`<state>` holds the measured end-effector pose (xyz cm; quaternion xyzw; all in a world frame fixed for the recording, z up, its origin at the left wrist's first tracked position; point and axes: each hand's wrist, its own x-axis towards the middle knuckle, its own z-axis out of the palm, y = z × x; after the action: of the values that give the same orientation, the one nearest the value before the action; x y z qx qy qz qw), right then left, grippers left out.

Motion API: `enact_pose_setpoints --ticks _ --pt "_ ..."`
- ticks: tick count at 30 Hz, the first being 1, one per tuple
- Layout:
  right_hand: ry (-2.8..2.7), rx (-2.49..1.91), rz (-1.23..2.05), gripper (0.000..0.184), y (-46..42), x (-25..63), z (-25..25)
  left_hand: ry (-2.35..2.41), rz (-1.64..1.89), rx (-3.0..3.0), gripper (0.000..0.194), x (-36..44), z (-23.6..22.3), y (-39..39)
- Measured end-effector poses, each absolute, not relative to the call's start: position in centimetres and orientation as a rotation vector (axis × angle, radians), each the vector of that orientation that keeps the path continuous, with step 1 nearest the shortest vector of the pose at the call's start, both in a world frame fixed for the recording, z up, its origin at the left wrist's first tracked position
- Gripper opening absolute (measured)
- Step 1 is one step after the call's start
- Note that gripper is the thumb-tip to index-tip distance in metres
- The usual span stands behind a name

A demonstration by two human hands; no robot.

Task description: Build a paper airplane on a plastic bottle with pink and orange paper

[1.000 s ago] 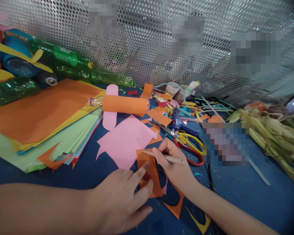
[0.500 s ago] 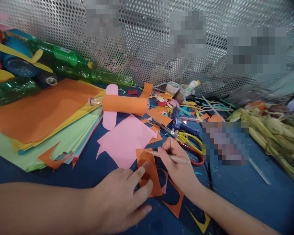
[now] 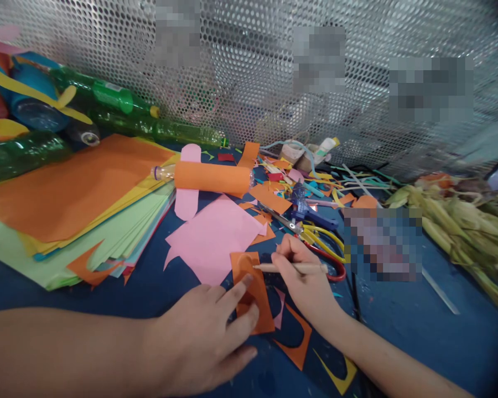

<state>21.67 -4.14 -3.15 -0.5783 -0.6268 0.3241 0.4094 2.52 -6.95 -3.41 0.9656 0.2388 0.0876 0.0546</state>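
Fingers spread, my left hand presses a small orange paper rectangle against the blue table. A pencil is pinched in my right hand, its tip on the upper part of that paper. A faint curved line shows near the tip. Just behind lies a pink paper sheet with cut edges. Farther back, a plastic bottle wrapped in orange paper lies on its side across a pink rounded strip. Scissors with yellow handles and red-handled scissors lie beyond my right hand.
At left is a stack of coloured paper, with green bottles behind it. Paper scraps and a blue glue gun lie at centre back. Dried corn husks are at right. A perforated metal panel closes the back.
The pencil tip has moved slightly down and right over the orange paper, and my right hand shifted with it. The left hand keeps its place; the camera view has shifted a little.
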Motion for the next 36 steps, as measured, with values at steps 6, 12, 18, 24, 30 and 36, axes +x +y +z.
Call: enact_pose_setpoints --ticks 6,12,18,24,30,36 --pt "-1.384 -1.422 0.836 0.026 -4.14 21.72 -2.88 0.738 0.304 2.935 0.04 2.48 -3.34 -6.92" --pt "-1.398 -1.388 0.891 0.022 -4.05 21.58 -2.79 0.816 0.385 2.932 0.049 2.21 -3.16 -7.14" --pt "-1.422 -1.34 0.881 0.022 -4.0 21.73 -2.91 0.81 0.547 2.875 0.042 1.74 -3.11 -7.59" --pt "-1.409 -1.356 0.875 0.022 -4.15 21.79 -2.7 0.795 0.555 2.803 0.049 1.73 -3.6 -7.53" --pt "-1.404 -1.312 0.759 0.021 -4.07 21.89 -2.56 0.764 0.48 2.762 0.056 1.87 -3.07 -7.16" --pt "-1.434 -1.321 0.765 0.019 -4.0 22.0 -3.18 0.815 0.478 2.781 0.053 1.87 -2.94 -7.11"
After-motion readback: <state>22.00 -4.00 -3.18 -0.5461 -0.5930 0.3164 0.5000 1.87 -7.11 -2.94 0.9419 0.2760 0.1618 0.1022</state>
